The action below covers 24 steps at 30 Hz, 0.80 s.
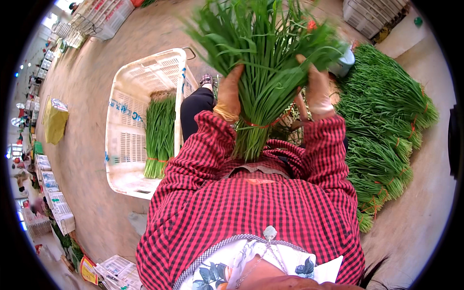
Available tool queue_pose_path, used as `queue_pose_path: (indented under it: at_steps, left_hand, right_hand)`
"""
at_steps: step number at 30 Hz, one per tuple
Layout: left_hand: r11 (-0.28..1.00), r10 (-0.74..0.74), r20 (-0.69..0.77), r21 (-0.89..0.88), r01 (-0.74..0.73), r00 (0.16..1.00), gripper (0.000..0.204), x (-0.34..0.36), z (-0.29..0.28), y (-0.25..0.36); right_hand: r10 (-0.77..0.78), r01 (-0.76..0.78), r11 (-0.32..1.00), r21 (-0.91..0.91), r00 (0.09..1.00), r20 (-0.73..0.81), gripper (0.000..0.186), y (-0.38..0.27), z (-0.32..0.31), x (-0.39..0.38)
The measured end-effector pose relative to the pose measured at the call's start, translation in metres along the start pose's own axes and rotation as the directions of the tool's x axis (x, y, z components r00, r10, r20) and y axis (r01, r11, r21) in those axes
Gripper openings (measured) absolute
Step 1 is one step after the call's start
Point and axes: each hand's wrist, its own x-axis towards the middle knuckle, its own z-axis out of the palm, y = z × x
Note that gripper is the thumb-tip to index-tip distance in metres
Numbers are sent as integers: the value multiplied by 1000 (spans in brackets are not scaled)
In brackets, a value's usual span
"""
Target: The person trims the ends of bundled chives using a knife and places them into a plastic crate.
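Note:
A big bunch of green garlic chives (263,92) stands upright in front of my chest, its leaves fanned out at the top and blurred at the edges. A red band ties it near the pale stem ends, which point down at my lap. My left hand (231,93) grips the bunch's left side, with a yellowish band round the wrist. On the right side my right hand (317,89) holds the leaves, thumb up; the fingers of both hands are mostly hidden in the greens. To the left, a white plastic crate (124,121) holds tied chives (160,130) along its right side.
Many tied bunches of chives (382,125) lie heaped on the floor at my right. A light-blue container (344,63) is partly hidden behind the leaves. Stacked white crates (369,17) stand far right, more (99,19) far left. A yellow bag (55,121) sits at left.

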Motion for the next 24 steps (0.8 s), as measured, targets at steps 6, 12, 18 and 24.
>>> queue_pose_path:
  at_steps: [6,12,18,24]
  left_hand:
    - [975,-70,-51,-213,57,996,34,-13,-15,6]
    - [955,-86,12,-284,86,996,35,-11,-13,7]
    - [967,-70,-51,-247,56,996,35,-17,-5,11]
    - [997,12,-135,78,-2,991,44,-23,22,3]
  right_hand:
    - [-168,134,934,-332,983,-77,50,25,-63,-26]
    - [-449,407,302,-862,858,248,55,55,-125,-20]
    - [-58,58,997,-56,998,-4,52,30,-92,-28]
    - [61,-57,998,-41,993,100,61,-19,-30,-34]
